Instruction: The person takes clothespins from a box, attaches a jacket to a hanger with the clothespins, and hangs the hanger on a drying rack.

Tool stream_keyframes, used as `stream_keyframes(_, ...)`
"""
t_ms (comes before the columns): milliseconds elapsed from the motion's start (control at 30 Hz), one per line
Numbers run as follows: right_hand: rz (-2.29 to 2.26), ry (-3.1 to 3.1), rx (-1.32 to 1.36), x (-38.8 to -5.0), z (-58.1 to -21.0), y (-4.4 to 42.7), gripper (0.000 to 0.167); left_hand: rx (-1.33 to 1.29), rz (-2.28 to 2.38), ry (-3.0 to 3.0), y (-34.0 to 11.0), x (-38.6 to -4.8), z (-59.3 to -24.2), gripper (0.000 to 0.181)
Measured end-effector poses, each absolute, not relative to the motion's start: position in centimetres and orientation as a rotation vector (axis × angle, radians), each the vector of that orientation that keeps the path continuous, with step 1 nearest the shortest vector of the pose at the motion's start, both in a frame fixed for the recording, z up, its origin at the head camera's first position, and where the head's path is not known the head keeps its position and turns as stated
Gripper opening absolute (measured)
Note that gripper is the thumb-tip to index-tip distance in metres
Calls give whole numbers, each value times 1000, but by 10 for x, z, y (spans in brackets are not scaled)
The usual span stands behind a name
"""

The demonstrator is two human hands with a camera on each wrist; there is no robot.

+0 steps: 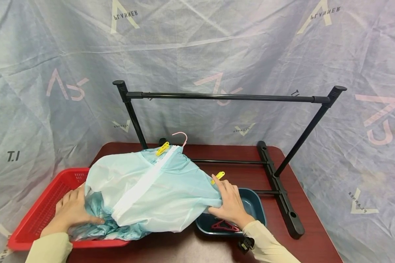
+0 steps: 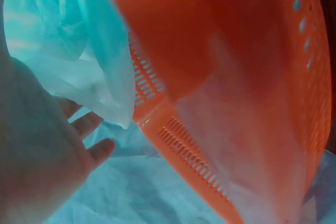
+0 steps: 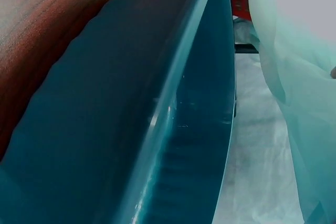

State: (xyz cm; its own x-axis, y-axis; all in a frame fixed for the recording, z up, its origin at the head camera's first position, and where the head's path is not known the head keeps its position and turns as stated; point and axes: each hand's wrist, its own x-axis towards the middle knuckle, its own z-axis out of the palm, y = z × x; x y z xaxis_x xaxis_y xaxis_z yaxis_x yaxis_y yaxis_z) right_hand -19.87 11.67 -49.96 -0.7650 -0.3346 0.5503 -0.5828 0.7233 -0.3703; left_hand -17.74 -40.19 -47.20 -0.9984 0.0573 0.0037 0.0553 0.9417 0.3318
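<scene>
A light blue and white zip jacket [image 1: 171, 182] hangs on a hanger whose pink hook [image 1: 181, 137] sticks out at the collar. One yellow clip [image 1: 162, 148] is by the collar, another yellow clip [image 1: 218, 176] at the right shoulder. My left hand [image 1: 70, 210] touches the jacket's left side, over the red basket [image 1: 42, 212]; the left wrist view shows its fingers [image 2: 100, 150] extended beside the cloth. With thumb and fingers, my right hand [image 1: 228, 202] holds the jacket's right side just below the clip. In the right wrist view that hand is almost wholly hidden.
Behind the jacket stands a black rack with a horizontal bar [image 1: 217, 96]. A dark blue basin [image 1: 253, 204] with a red clothespin-like item [image 1: 225, 225] sits under my right hand. Blue patterned cloth [image 1: 102, 219] lies in the basket. The reddish-brown table [image 1: 312, 226] carries everything.
</scene>
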Motion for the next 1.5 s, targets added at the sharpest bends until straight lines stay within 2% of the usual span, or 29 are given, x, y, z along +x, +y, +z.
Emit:
stream_keyframes(233, 740, -2478, 688, -198, -502, 117, 101, 84, 451, 3062, -402, -180, -474, 147)
stream_keyframes(667, 737, -2503, 664, -197, -498, 117, 102, 76, 317, 3000, -406, -181, -481, 146)
stream_keyframes(867, 744, -2509, 663, -197, -498, 117, 102, 63, 298, 2928, -405, -181, -477, 147)
stream_keyframes(1067, 759, -2528, 651, -195, -498, 117, 101, 96, 234, 2862, -397, -184, -466, 140)
stream_keyframes(1500, 764, -2535, 638, -193, -499, 116, 101, 149, 140, 2809, -390, -194, -465, 132)
